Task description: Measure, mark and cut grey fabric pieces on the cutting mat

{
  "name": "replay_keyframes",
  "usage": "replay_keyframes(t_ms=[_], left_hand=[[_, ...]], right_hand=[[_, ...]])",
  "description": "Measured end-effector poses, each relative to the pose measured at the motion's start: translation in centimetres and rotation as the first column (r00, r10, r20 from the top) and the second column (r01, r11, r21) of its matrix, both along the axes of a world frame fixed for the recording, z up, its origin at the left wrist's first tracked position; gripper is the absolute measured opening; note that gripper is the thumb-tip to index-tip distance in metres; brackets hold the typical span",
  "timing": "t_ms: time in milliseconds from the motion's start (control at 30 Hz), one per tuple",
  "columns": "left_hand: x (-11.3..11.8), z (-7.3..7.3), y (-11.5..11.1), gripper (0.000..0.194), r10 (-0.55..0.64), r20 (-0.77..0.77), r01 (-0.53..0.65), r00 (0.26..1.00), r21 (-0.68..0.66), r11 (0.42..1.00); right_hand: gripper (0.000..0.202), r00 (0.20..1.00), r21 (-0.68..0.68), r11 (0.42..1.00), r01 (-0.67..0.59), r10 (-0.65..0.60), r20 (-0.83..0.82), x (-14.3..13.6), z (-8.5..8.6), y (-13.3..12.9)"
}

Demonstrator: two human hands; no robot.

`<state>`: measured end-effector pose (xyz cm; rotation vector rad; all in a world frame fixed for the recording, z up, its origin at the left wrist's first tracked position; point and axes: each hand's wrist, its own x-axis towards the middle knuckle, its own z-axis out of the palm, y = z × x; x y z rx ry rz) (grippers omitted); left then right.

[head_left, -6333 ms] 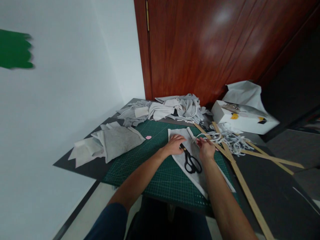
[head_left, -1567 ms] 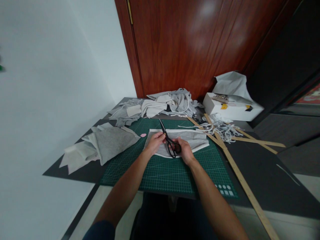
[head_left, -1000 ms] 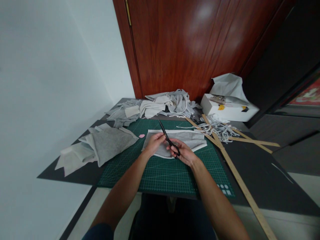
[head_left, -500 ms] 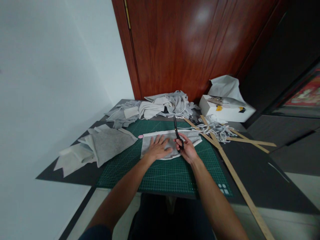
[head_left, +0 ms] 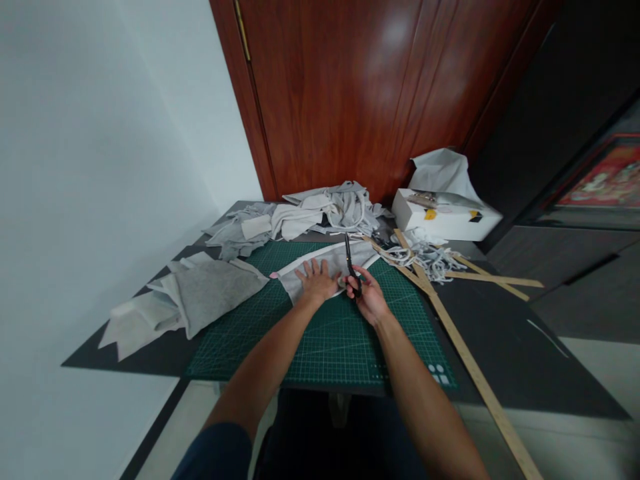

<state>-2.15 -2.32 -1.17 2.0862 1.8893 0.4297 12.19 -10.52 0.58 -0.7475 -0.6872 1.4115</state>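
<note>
A grey piece of fabric (head_left: 291,283) with white edging lies on the green cutting mat (head_left: 325,347). My left hand (head_left: 318,281) presses on the fabric with its fingers spread. My right hand (head_left: 369,299) grips a pair of black scissors (head_left: 349,257) by the handles, blades pointing away from me, over the right part of the fabric. At the fabric's left corner shows a small pink bit (head_left: 273,275). Whether the blades touch the fabric I cannot tell.
Folded grey fabric (head_left: 215,290) lies at the left, more cloth (head_left: 305,217) heaps at the back. A white box (head_left: 445,217) stands back right, near a tangle of white strips (head_left: 430,260). Wooden rulers (head_left: 465,343) cross at the right. A wall and door bound the table.
The fabric has turned on the mat, its right end swinging away from me toward the back. My left hand has moved with it. The scissors remain in my right hand.
</note>
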Motion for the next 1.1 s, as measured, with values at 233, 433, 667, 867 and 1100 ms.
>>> replay_keyframes(t_ms=[233, 433, 667, 867, 1100], left_hand=[[0.5, 0.6, 0.0, 0.076, -0.051, 0.019, 0.050, 0.999, 0.056, 0.997], [-2.4, 1.7, -1.8, 0.036, -0.074, -0.111, 0.100, 0.991, 0.240, 0.966], [-6.9, 1.0, -3.9, 0.024, -0.155, -0.130, 0.181, 0.979, 0.225, 0.957], [-7.8, -0.1, -5.1, 0.028, -0.221, -0.047, 0.225, 0.974, 0.296, 0.928], [-7.5, -0.2, -5.6, 0.032, -0.194, -0.096, 0.214, 0.976, 0.296, 0.931]], right_hand=[[0.063, 1.000, -0.004, 1.000, -0.005, 0.005, -0.002, -0.1, -0.2, 0.3], [0.063, 0.999, -0.024, 0.999, -0.024, 0.024, 0.028, -0.1, -0.1, 0.0], [0.064, 0.995, -0.009, 0.999, -0.033, 0.034, 0.091, -0.6, -0.6, -0.4], [0.065, 0.993, -0.027, 0.999, -0.021, 0.024, 0.117, -0.7, -1.3, -0.3], [0.065, 0.992, -0.035, 0.999, -0.013, 0.017, 0.124, -0.6, -1.6, 0.0]])
